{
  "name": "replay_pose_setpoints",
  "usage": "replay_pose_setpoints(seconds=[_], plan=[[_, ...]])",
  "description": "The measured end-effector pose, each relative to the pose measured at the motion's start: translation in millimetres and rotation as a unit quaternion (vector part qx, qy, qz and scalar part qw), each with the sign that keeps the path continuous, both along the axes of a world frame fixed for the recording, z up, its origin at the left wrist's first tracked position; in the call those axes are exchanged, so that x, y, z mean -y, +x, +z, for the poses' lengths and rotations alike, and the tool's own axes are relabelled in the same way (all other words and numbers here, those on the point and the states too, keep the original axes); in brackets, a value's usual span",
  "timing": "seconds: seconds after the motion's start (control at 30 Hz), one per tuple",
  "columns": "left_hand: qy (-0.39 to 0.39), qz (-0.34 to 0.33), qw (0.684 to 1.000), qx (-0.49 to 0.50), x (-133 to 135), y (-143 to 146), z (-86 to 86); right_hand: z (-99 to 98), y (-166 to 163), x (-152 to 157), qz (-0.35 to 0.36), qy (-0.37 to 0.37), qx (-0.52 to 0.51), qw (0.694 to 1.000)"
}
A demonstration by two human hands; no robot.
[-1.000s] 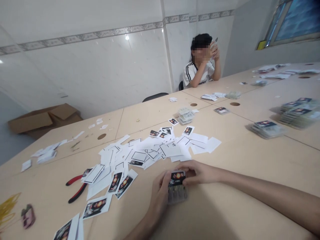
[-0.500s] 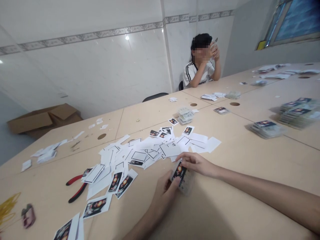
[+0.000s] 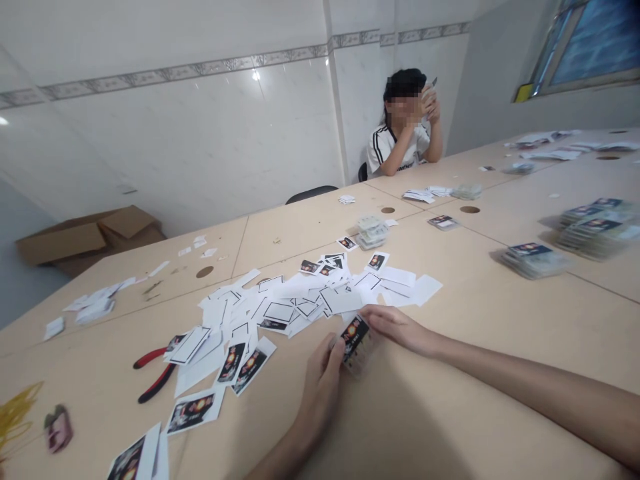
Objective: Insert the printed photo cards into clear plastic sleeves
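Observation:
A flat clear plastic case [image 3: 358, 363] with a black printed card bearing an orange glow on its top end is held low over the table, tilted. My left hand [image 3: 324, 363] grips its left side, thumb along the edge of the card. At the upper right corner, my right hand [image 3: 393, 327] has its fingers closed against the case; its fingertips are partly hidden. Just beyond my hands lies a spread of white paper cards [image 3: 285, 300], some with black outlines. Several printed cards [image 3: 195, 410] like the one on the case lie to the left.
Red-and-black handled pliers [image 3: 156, 377] lie under cards on the left, near a pink clip-like object [image 3: 59, 429] and yellow bands [image 3: 17, 417]. Stacked cases [image 3: 535, 259] stand at right, another stack [image 3: 373, 231] beyond the cards. Across the table sits a person [image 3: 400, 143]. A cardboard box [image 3: 90, 237] is far left.
The case has turned and shifted slightly left in my hands. My right fingers have moved off the card's face to the case's corner, and my left thumb has drawn back to the edge.

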State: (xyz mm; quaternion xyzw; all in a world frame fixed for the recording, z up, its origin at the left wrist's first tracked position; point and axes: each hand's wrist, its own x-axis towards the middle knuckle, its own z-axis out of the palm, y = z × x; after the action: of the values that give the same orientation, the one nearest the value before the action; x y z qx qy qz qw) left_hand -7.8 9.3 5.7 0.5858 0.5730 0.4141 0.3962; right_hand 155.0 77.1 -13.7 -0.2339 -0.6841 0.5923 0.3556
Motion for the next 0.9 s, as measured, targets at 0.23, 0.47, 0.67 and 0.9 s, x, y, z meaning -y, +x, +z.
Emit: replay_pose_setpoints(seconds=[0.23, 0.47, 0.67, 0.9], plan=[[0.031, -0.047, 0.998, -0.021, 0.7, 2.8, 4.4, -1.2, -6.2, 22.6, -0.142, 0.285, 0.178, 0.931], [0.045, -0.087, 0.992, -0.077, 0.7, 1.4, 4.9, -5.1, -19.1, 41.0, -0.165, 0.339, 0.302, 0.876], [0.065, -0.122, 0.988, -0.067, -0.7, 0.2, 4.1, 18.3, 0.0, 8.2, -0.207, 0.366, 0.340, 0.841], [0.067, -0.126, 0.987, -0.080, -2.7, -1.7, 0.9, 42.9, 136.2, -68.6, -0.620, 0.269, 0.457, 0.579]])
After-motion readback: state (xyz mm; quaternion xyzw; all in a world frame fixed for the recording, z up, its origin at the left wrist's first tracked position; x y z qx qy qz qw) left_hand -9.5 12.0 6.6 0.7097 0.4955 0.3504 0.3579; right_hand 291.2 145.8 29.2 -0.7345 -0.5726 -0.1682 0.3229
